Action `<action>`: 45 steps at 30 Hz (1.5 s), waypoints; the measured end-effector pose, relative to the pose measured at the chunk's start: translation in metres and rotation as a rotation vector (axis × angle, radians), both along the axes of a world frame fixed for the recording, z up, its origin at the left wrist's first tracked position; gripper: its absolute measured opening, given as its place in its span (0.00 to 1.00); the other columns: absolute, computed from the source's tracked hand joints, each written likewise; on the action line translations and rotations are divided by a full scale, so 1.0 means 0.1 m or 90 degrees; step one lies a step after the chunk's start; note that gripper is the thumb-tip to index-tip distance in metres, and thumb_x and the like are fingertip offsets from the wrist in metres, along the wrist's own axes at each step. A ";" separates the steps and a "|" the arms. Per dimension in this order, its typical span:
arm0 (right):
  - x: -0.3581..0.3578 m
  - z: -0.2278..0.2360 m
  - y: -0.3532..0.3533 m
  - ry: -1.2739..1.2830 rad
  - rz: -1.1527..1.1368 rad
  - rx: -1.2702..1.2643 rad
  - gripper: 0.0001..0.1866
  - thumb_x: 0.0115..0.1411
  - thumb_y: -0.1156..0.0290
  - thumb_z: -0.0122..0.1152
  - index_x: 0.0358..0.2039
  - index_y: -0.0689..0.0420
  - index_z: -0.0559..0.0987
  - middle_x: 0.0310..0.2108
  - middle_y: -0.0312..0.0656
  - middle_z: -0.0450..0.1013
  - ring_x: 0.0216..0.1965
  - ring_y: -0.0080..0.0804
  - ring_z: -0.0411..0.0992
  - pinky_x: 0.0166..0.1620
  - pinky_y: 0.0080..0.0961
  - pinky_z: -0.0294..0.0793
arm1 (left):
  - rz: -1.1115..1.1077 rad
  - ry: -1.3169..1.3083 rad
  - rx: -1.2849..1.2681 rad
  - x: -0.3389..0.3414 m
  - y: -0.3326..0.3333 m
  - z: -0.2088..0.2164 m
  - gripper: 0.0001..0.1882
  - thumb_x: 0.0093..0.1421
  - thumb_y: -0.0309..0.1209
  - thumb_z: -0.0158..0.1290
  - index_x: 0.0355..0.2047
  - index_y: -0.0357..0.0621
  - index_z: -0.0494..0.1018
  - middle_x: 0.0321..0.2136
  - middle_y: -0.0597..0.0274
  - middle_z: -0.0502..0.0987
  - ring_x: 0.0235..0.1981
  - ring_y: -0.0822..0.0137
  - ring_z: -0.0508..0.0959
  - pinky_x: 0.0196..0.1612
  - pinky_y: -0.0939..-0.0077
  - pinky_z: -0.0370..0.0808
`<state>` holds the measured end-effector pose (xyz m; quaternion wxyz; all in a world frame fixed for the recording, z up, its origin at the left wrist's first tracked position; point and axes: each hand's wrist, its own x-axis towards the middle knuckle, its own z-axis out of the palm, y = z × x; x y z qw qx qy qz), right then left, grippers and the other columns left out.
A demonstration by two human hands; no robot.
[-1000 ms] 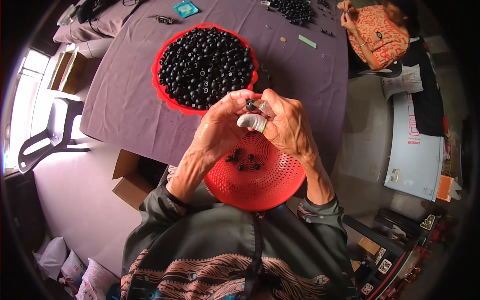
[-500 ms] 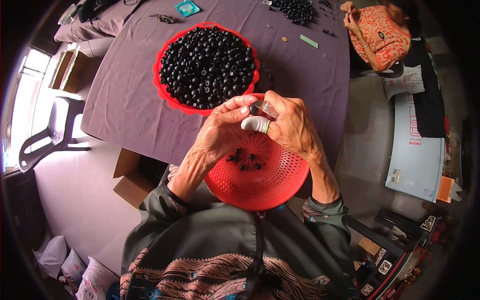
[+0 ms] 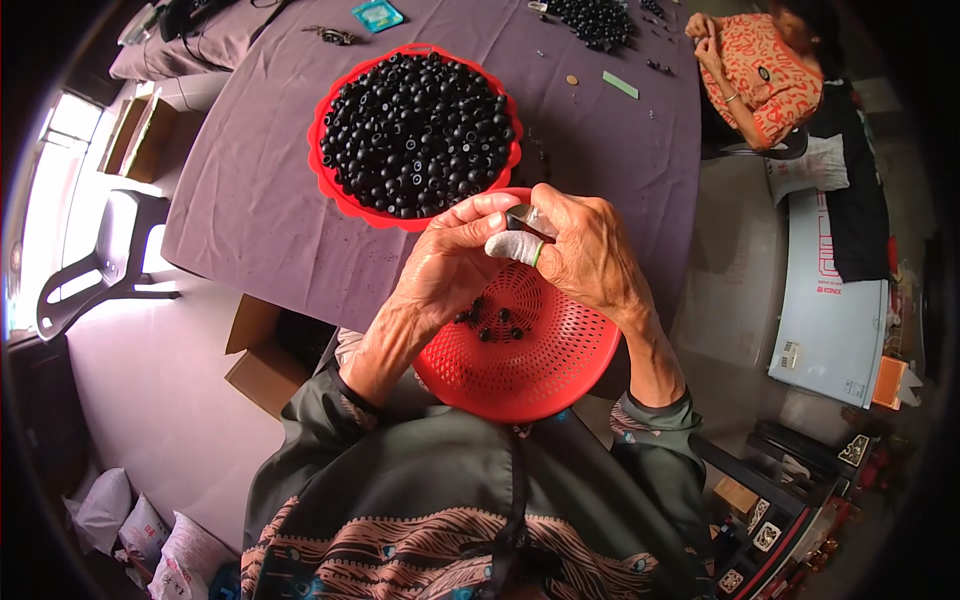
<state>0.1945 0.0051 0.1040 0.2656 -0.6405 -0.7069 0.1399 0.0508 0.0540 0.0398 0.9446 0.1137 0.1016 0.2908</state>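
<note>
My left hand (image 3: 430, 265) pinches a black bead (image 3: 513, 223) between thumb and fingertips. My right hand (image 3: 595, 255) is closed against it, holding a small shiny, flat, blade-like piece (image 3: 541, 221) at the bead. A grey fabric finger cot (image 3: 514, 246) with a green edge covers my right thumb. Both hands work above a red perforated plastic basket (image 3: 540, 375), where several black beads (image 3: 503, 315) lie. Just beyond my hands, a red scalloped tray (image 3: 318, 160) is heaped with black beads (image 3: 415, 130).
A purple cloth covers the table (image 3: 250, 200). More black beads (image 3: 595, 25), a green strip (image 3: 620, 84) and a blue packet (image 3: 377, 15) lie farther back. Another person in an orange patterned top (image 3: 765, 75) sits at the far right. A dark plastic chair (image 3: 115, 250) stands at left.
The bead shows less between my fingers, and my left fingertips have shifted slightly around it. The whole view has moved a little. The other person's hands have shifted.
</note>
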 end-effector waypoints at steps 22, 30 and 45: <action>0.06 -0.04 -0.07 -0.079 0.047 0.039 0.20 0.49 0.53 0.61 0.24 0.59 0.71 0.16 0.41 0.71 0.19 0.39 0.72 0.20 0.32 0.70 | 0.025 0.068 -0.027 0.03 -0.10 0.13 0.08 0.55 0.25 0.51 0.36 0.36 0.72 0.32 0.62 0.75 0.35 0.68 0.74 0.45 0.72 0.69; 0.09 -0.03 -0.03 0.001 0.007 -0.006 0.30 0.43 0.42 0.61 0.22 0.61 0.68 0.15 0.46 0.67 0.18 0.43 0.69 0.22 0.32 0.67 | 0.007 0.084 -0.064 0.01 -0.10 0.13 0.11 0.56 0.25 0.49 0.40 0.37 0.70 0.33 0.63 0.74 0.35 0.70 0.74 0.45 0.73 0.69; 0.02 -0.04 -0.03 -0.047 0.006 0.013 0.27 0.47 0.45 0.58 0.23 0.60 0.68 0.16 0.45 0.67 0.19 0.45 0.69 0.22 0.34 0.67 | 0.027 0.100 -0.044 0.00 -0.09 0.08 0.09 0.56 0.24 0.50 0.38 0.37 0.70 0.33 0.62 0.74 0.35 0.70 0.74 0.44 0.72 0.70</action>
